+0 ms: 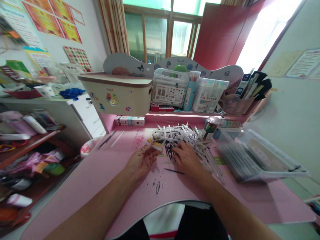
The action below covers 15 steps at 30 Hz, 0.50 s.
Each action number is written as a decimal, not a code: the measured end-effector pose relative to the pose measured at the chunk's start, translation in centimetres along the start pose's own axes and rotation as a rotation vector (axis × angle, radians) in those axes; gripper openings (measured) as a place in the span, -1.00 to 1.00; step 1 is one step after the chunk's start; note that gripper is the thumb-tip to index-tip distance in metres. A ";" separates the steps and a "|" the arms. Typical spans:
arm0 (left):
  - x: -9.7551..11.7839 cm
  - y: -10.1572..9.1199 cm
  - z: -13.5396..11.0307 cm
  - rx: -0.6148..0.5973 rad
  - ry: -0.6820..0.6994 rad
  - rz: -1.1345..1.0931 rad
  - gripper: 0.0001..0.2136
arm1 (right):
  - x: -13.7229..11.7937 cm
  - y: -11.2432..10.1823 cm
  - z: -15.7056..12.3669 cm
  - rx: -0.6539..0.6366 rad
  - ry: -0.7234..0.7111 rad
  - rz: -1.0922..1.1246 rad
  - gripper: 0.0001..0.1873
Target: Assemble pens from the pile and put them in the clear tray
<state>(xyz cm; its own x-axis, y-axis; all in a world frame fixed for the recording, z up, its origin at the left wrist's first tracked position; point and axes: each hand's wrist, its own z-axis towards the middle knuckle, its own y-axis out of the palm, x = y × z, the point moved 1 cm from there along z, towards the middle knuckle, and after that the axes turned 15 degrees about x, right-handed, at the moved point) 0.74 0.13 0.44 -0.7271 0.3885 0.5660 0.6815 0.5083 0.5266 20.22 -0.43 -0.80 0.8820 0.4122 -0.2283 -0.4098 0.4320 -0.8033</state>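
Observation:
A heap of white pen barrels point(186, 133), dark refills and small black pieces is spread over the pink desk point(112, 186). At its left edge, my left hand point(144, 161) is turned partly palm-up, its thumb and fingers closed on a slim white pen barrel point(157, 147). My right hand point(187, 157) lies palm-down against the front of the heap with curled fingers; what they pinch, if anything, is hidden. Between the hands are black pen pieces point(170, 145). One dark refill point(174, 171) lies alone just in front of my right hand.
Right of the heap, a clear plastic box point(260, 156) contains many slim pens. A jar of pens point(211, 126) stands behind. Dark thin sticks point(107, 140) and a white one point(117, 139) lie left. A cream bin point(117, 96) and pen cases point(170, 88) occupy the shelf.

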 end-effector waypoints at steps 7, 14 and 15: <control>-0.6 -0.2 0.6 -0.027 0.054 0.085 -0.89 | -0.8 1.8 0.5 -0.068 -0.020 -0.189 -0.75; -1.1 -0.4 0.2 -0.163 0.165 0.196 -0.87 | -0.6 1.9 0.7 -0.103 -0.008 -0.172 -0.75; -1.1 -0.5 0.1 -0.178 0.168 0.222 -0.85 | -0.8 1.9 0.7 -0.110 -0.012 -0.171 -0.75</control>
<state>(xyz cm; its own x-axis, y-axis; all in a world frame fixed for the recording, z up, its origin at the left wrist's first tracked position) 1.23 -0.43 -0.53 -0.5456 0.3348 0.7683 0.8363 0.2772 0.4731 18.62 0.64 -1.73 0.9336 0.3499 -0.0772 -0.2257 0.4067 -0.8853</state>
